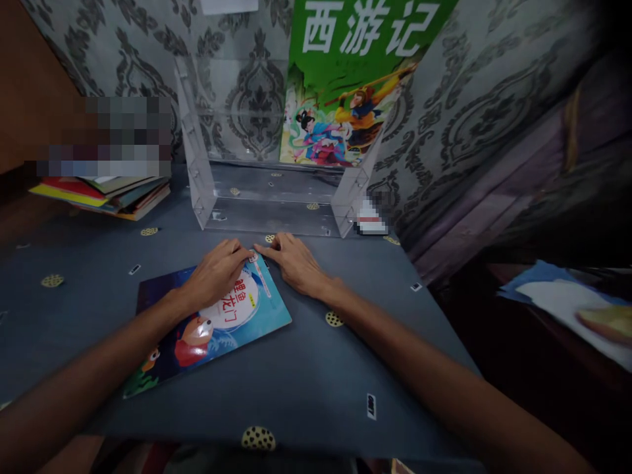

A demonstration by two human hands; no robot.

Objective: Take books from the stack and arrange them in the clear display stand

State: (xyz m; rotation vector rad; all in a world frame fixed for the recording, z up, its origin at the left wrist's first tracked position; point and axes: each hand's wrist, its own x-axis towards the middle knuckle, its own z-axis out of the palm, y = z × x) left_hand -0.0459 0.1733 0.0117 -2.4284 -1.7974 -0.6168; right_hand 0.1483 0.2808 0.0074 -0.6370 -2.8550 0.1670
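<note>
A glossy picture book point(269, 313) with a blue cover, an orange fish and red Chinese characters lies at a slant on the table. Across its upper part rests my left hand point(217, 273), fingers bent and closed at the top right corner. My right hand point(299, 266) sits on the table just right of that corner. Its index finger stretches left to the corner, close to my left fingertips, while its other fingers are curled and partly hidden. The book's pages are hidden beneath the cover.
Behind the book stands a clear acrylic book stand point(269, 217), holding a green book point(326, 79) upright on its right side. A stack of books point(118, 197) lies at the left. The grey patterned tablecloth point(316, 382) covers the table; its right edge point(444, 316) drops to a dark area.
</note>
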